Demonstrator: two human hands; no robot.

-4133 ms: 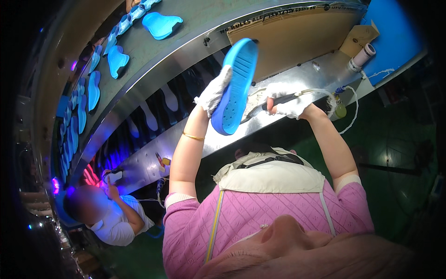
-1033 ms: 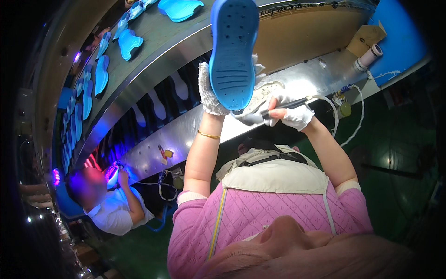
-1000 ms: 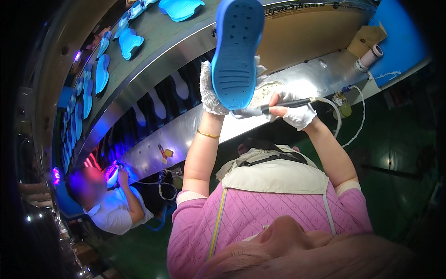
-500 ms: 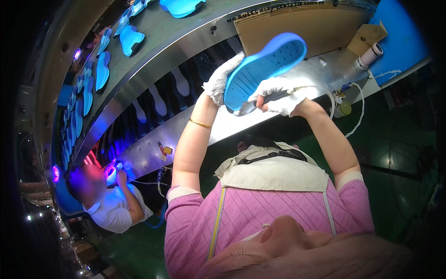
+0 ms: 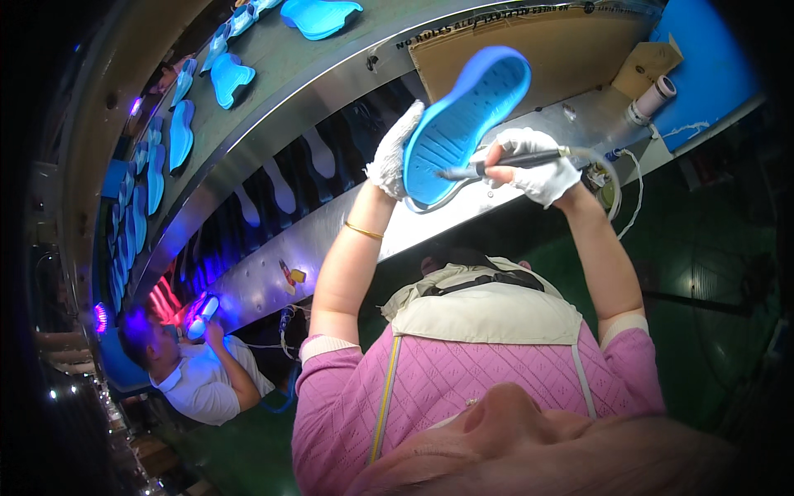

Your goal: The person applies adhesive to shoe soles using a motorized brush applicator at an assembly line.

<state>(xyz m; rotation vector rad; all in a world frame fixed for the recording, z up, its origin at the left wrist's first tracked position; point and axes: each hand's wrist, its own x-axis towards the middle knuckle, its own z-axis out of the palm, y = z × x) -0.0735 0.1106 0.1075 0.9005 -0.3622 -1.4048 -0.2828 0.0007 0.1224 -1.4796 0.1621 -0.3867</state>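
Observation:
My left hand (image 5: 394, 155), in a white glove, grips a blue shoe sole (image 5: 473, 107) by its left edge. The sole is tilted up above the metal bench, with its ridged and dimpled inner face showing. In my right hand (image 5: 538, 169), gloved with bare fingertips, is a dark brush (image 5: 466, 173) with a pale hose at its back end. The bristles lie over the heel part of the sole; whether they touch it I cannot tell.
Beyond the bench (image 5: 331, 236) runs a conveyor belt (image 5: 273, 58) bearing several blue soles. Pale soles stand in dark slots below it. A cardboard sheet (image 5: 513, 58) and a roll (image 5: 653, 99) are at the right. A co-worker (image 5: 207, 380) sits at the left.
My right hand has drawn back to the right and turned, so the brush now shows over the heel. The sole has shifted slightly left. The co-worker's head and hands have moved a little.

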